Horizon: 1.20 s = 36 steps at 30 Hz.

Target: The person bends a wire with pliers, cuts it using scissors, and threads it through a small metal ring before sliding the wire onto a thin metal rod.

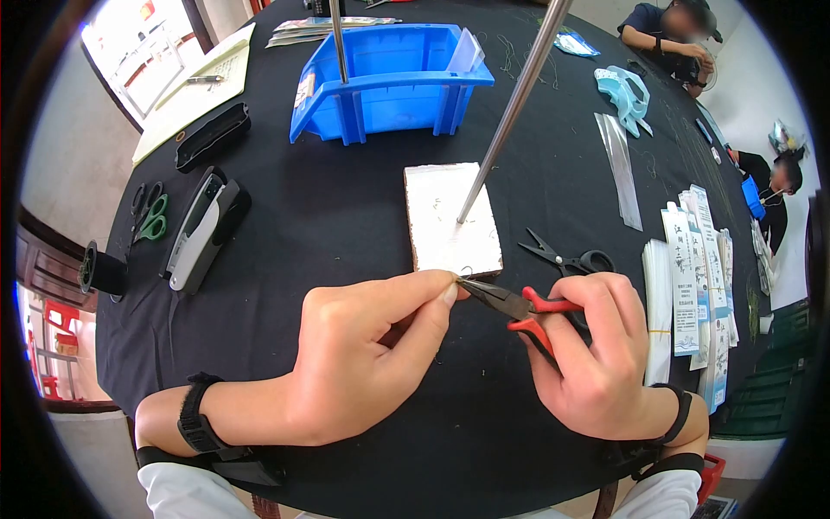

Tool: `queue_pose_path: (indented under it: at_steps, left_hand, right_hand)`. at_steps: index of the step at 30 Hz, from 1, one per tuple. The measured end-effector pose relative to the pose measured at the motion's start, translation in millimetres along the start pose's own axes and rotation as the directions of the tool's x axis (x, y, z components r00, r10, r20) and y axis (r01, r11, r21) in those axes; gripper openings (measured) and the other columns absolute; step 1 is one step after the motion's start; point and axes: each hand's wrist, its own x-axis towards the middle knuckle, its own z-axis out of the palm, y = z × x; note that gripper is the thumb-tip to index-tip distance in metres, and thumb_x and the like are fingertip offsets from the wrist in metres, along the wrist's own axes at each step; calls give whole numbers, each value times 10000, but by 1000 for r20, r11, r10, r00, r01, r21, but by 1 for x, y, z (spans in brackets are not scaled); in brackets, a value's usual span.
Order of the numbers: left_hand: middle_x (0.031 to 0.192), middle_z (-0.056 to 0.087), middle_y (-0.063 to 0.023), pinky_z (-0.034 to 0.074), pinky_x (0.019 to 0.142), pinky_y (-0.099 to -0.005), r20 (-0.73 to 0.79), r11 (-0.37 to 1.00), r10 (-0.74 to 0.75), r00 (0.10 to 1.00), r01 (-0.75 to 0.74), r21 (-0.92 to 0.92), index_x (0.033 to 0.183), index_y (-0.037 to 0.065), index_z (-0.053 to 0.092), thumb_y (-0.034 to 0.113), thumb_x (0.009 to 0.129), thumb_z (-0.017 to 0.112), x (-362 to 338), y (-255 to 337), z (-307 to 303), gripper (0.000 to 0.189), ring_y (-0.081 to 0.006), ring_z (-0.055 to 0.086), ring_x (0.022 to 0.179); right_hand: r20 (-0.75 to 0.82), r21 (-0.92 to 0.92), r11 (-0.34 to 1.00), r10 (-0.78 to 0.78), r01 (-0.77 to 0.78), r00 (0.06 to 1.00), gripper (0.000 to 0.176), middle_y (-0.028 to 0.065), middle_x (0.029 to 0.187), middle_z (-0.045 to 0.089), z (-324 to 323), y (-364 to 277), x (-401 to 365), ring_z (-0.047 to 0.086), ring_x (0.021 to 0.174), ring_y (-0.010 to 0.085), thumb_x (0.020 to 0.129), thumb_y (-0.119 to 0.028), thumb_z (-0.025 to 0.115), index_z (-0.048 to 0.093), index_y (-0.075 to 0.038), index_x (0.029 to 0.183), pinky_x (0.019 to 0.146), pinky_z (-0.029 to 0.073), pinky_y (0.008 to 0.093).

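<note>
My left hand (372, 355) is closed in a pinch, thumb against forefinger, on something too small to make out. A small thin hook-like wire (467, 271) shows at its fingertips. Fingers of my right hand (596, 363) are wrapped round the red handles of pliers (510, 303), whose dark jaws point left and meet the left fingertips. Just beyond the hands lies a white block (445, 195) with a metal rod (510, 121) rising from it. Black scissors (562, 257) rest beyond the pliers, partly behind the right hand.
A blue bin (389, 95) stands at the back. On the left are a stapler (203, 229), green-handled scissors (153, 218) and a black spool (102, 272). Printed packets (683, 285) lie at right, near a clear plastic strip (618, 169). Two people sit at the far right.
</note>
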Motion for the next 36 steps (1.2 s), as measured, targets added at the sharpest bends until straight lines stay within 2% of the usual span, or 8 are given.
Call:
queue_pose_path:
  at_steps: [1, 5, 8, 36]
  left_hand:
    - [595, 574, 2, 263, 410, -154, 13, 1000, -16, 1000, 16, -5, 886, -46, 664, 7, 836, 566, 0, 0, -1, 122, 13, 404, 475]
    - [579, 559, 12, 251, 408, -158, 27, 999, -34, 999, 34, -15, 889, -40, 662, 15, 847, 555, -1, 2, -1, 127, 18, 386, 472]
    - [571, 549, 12, 246, 407, -164, 47, 998, -65, 997, 67, -23, 885, -37, 659, 18, 857, 546, -1, 3, -1, 129, 17, 379, 471]
    - [536, 531, 5, 255, 401, -175, 84, 985, -153, 985, 159, -71, 844, -19, 667, 53, 867, 548, -6, 10, -3, 141, -9, 387, 427]
  right_hand:
    - [-1, -9, 1000, -15, 15, 1000, 234, 117, 810, 511, 0, 1, -1, 513, 716, 245, 534, -22, 733, 603, 49, 716, 561, 400, 310]
    - [14, 29, 1000, -2, 2, 1000, 230, 90, 752, 488, 0, 1, 0, 501, 631, 204, 591, -109, 763, 596, 21, 682, 462, 369, 256]
    - [59, 96, 995, 29, -34, 998, 260, 81, 731, 480, -2, 2, 0, 494, 590, 191, 638, -169, 769, 584, 10, 674, 424, 357, 248]
    - [90, 132, 991, 24, -36, 996, 246, 76, 708, 480, 1, 9, -5, 485, 544, 168, 645, -165, 761, 567, -18, 676, 420, 352, 250]
